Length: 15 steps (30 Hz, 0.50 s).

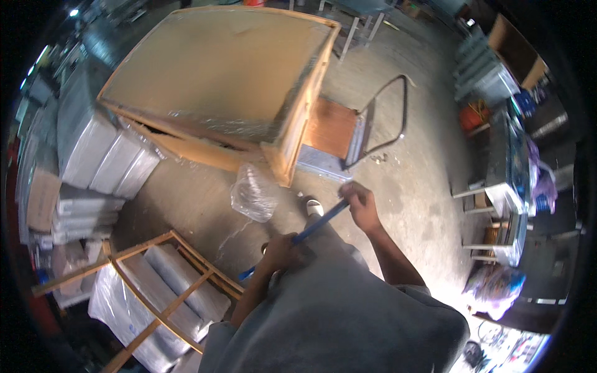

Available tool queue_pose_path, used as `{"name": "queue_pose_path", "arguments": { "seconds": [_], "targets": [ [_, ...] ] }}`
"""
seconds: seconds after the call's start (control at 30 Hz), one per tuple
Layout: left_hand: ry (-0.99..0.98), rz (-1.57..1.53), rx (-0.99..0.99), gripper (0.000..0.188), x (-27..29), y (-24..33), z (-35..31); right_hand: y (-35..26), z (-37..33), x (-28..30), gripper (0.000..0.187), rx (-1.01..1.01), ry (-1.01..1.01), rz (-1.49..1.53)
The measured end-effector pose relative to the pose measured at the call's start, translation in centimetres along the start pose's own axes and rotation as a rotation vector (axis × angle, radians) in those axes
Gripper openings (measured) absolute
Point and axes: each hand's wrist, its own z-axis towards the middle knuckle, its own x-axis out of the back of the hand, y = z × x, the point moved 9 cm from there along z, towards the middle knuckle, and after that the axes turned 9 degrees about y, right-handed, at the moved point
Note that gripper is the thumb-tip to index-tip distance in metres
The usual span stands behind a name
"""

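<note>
My left hand [284,252] is closed around the lower part of a slim blue bar [320,222]. Its far end is in my right hand [359,202], whose fingers are also closed on it. The bar slants across the front of my body, and its lower tip shows beside my left forearm. Past my hands stands a large wooden crate [217,68] with a brownish top and plastic film along its edges. A crumpled clear plastic sheet [254,196] lies on the floor by the crate's near corner.
A platform cart [326,160] with a looped handle stands right of the crate. Wrapped pale packages [102,149] are stacked at left. A wooden slatted frame [163,317] lies over wrapped bundles at lower left. Tables [507,168] line the right side.
</note>
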Motion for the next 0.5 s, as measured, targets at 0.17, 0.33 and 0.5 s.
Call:
{"name": "queue_pose_path", "arguments": {
  "seconds": [0.17,0.33,0.5],
  "targets": [
    [0.098,0.051,-0.035,0.023,-0.7,5.8,5.0,5.6,3.8,9.2,0.069,-0.183,0.048,0.157],
    [0.290,0.223,-0.110,0.019,-4.4,11.2,10.9,10.1,6.3,11.2,0.088,-0.565,-0.239,0.631],
    [0.542,0.295,-0.361,0.012,-5.5,21.2,20.4,6.0,17.6,18.0,0.066,-0.360,-0.115,0.624]
  ]
}}
